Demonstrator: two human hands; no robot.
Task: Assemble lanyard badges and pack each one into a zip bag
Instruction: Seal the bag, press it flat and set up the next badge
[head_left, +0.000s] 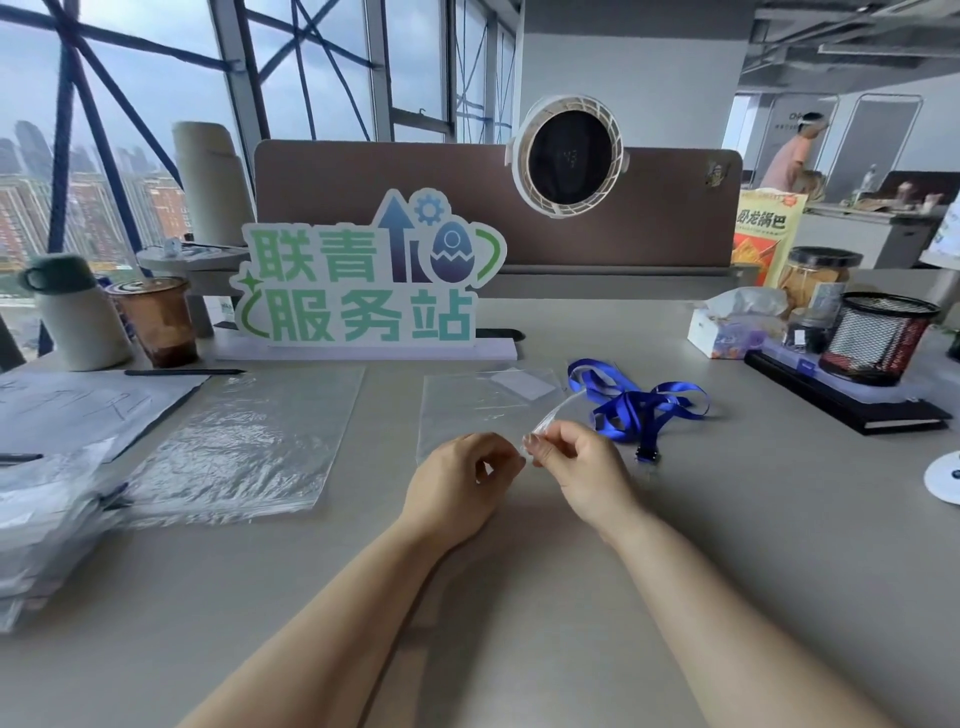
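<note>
A person works on a lanyard badge at an office counter (519, 623). Far to the left of the fingers (506, 457) sits a stack of zip bags (47, 519), then one large clear bag (244, 447) lying flat on the counter. The left hand (457, 483), fingers curled, pinches the near end of a clear badge holder (550, 413). The right hand (576, 467) pinches the same end between thumb and fingers, and the holder arcs up and away to the right. Just behind the fingers a smaller zip bag (467, 405) lies flat. To their right the blue lanyard (634, 405) rests in a loose tangle on the counter, its black clip (647, 457) nearest the right hand.
</note>
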